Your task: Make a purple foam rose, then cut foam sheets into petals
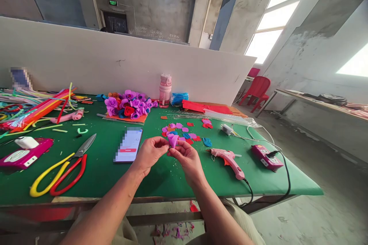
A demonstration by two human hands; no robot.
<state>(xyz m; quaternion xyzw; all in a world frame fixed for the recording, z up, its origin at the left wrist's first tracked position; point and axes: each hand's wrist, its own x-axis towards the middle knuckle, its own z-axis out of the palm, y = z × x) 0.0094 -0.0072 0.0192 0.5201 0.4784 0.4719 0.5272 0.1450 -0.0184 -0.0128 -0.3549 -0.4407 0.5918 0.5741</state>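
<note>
Between my two hands is a small purple paper flower (173,140), its petals curled into a cone. My left hand (150,152) pinches it from the left, thumb and forefinger together. From the right, my right hand (186,155) grips the same flower low down with its fingertips. Just behind it lie loose petals (178,125) in purple, red, blue and orange. To the right rests a pink hot glue gun (230,159), its nozzle pointing left. A phone (129,146) with a lit screen lies left of my left hand.
Scissors (77,160) with yellow and red handles lie on the green table (100,183). Finished flowers (130,104) are heaped at the back, near a pink bottle (165,91). Pipe cleaners (37,111) pile up left. Power strips (266,157) and cords occupy the right.
</note>
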